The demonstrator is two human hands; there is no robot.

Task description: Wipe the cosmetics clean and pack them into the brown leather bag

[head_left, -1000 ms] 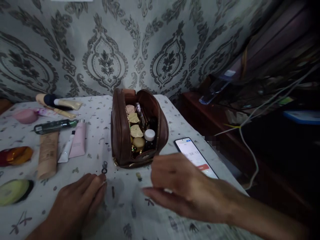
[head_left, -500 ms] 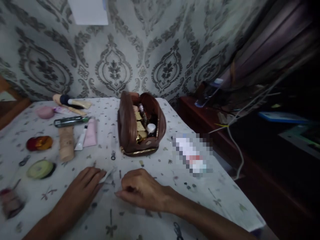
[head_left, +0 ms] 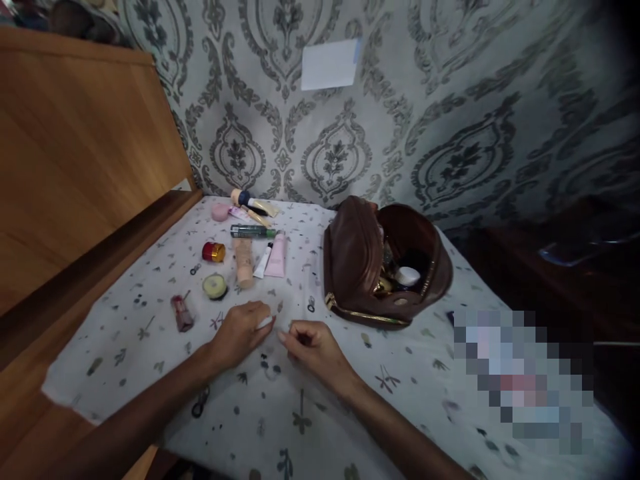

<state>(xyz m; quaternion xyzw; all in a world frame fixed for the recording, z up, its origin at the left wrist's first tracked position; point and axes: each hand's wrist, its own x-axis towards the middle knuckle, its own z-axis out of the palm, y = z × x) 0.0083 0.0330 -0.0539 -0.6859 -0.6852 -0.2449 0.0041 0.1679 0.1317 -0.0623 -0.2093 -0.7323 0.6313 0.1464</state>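
My left hand [head_left: 241,333] is closed over the tablecloth, with a small crumpled white scrap, like tissue [head_left: 265,322], at its fingertips. Just to its right, my right hand [head_left: 317,350] is curled into a loose fist, and nothing shows in it. The two hands do not touch. Behind the right hand stands a brown makeup bag [head_left: 353,267], unzipped, with a white-lidded jar [head_left: 407,276] and other items inside. Beyond my left hand lie a beige tube [head_left: 243,263], a pink tube [head_left: 277,257], a small white tube [head_left: 263,261] and a dark green tube [head_left: 250,231].
Left on the cloth [head_left: 150,353] are a red-and-gold jar [head_left: 214,251], a round pale-green container [head_left: 215,286], a small dark-pink bottle [head_left: 182,313] and a pink sponge-like piece [head_left: 220,212]. A wooden panel [head_left: 95,127] borders the left. A blurred-out object [head_left: 520,380] lies right.
My view has swung left, so the bag and cosmetics appear further right and the wooden panel shows more. Both hands stay low over the cloth, the white scrap still at my left fingertips.
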